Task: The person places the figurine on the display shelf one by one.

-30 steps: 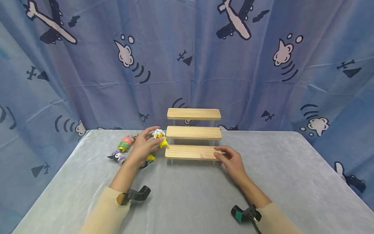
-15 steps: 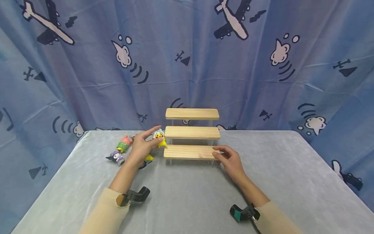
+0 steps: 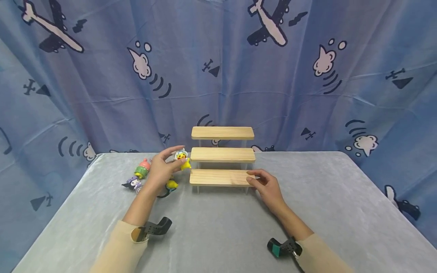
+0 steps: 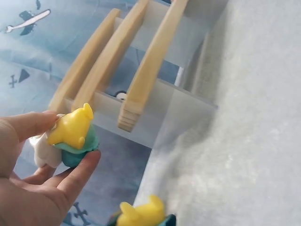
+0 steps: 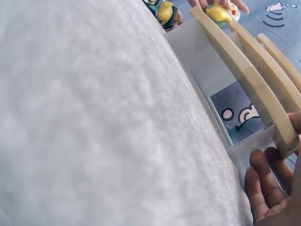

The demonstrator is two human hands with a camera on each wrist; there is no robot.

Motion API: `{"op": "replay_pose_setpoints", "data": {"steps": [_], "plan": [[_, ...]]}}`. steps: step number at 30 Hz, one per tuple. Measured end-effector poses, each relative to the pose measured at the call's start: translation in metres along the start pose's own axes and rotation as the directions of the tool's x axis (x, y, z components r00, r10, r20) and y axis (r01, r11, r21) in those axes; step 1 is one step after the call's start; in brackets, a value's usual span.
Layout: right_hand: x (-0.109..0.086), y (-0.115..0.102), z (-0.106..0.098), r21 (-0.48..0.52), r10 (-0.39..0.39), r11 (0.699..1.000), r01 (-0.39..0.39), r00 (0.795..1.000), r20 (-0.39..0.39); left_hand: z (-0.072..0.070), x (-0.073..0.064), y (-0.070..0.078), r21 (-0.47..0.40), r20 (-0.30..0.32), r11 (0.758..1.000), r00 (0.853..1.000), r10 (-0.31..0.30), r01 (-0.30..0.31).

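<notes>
Between thumb and fingers, my left hand [image 3: 160, 168] pinches a small yellow figurine [image 3: 185, 163] with a white hat, held in the air by the stand's left side. The left wrist view shows the figurine's yellow and teal parts [image 4: 73, 129] from below. Three wooden tiers on clear side panels make up the display stand [image 3: 218, 177]. At the right end of its lowest tier, my right hand [image 3: 271, 191] grips the board; in the right wrist view, several fingers [image 5: 265, 181] lie under the board against the clear panel.
Left of the stand lie more figurines: a pink and green one [image 3: 142, 169], a purple and black one [image 3: 133, 183], and a yellow one [image 3: 172, 184] with a dark strap beside my left wrist. A blue printed curtain [image 3: 218, 76] hangs behind the grey-covered table [image 3: 218, 227].
My left hand, with the yellow figurine, has drifted slightly left, away from the stand. The yellow figurine on the table shows more. The right hand keeps its grip; the whole head view has shifted a little.
</notes>
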State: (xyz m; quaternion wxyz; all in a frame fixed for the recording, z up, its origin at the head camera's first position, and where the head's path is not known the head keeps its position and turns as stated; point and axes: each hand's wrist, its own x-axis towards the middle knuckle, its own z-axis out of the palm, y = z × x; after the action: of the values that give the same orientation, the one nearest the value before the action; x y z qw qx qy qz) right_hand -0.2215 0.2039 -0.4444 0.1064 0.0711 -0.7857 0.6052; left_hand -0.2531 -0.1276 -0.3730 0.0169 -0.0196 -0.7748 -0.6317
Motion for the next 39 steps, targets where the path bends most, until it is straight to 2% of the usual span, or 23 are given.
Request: {"op": "replay_pose_setpoints", "data": {"steps": [2,9,17,21,26,29,39], "plan": [[0.0,0.0,0.0,-0.001,0.001,1.0,-0.001,1.0,-0.002,-0.001,-0.001,0.003,-0.004,0.011,1.0,1.0,0.014,-0.014],[0.0,-0.001,0.0,-0.01,0.011,1.0,-0.011,1.0,-0.003,-0.007,-0.006,0.015,0.099,0.017,0.991,0.996,0.092,-0.094],[0.0,-0.001,0.0,-0.021,0.011,1.0,-0.011,1.0,-0.003,0.001,-0.012,0.023,0.087,0.054,0.988,0.991,0.123,-0.127],[-0.001,-0.002,0.0,-0.026,0.012,1.0,-0.012,1.0,-0.002,0.007,-0.015,0.024,0.042,0.05,0.979,0.979,0.198,-0.2],[-0.001,-0.002,0.001,-0.027,0.005,1.0,-0.005,1.0,0.001,0.017,-0.015,0.021,-0.007,0.05,0.952,0.951,0.306,-0.306],[-0.001,-0.002,0.0,-0.025,0.003,1.0,-0.003,1.0,0.001,0.022,-0.016,0.019,-0.006,0.071,0.945,0.942,0.327,-0.327],[0.0,-0.001,0.0,-0.03,-0.001,1.0,0.001,1.0,0.0,0.034,-0.018,0.014,-0.048,0.108,0.94,0.933,0.342,-0.339]]}}
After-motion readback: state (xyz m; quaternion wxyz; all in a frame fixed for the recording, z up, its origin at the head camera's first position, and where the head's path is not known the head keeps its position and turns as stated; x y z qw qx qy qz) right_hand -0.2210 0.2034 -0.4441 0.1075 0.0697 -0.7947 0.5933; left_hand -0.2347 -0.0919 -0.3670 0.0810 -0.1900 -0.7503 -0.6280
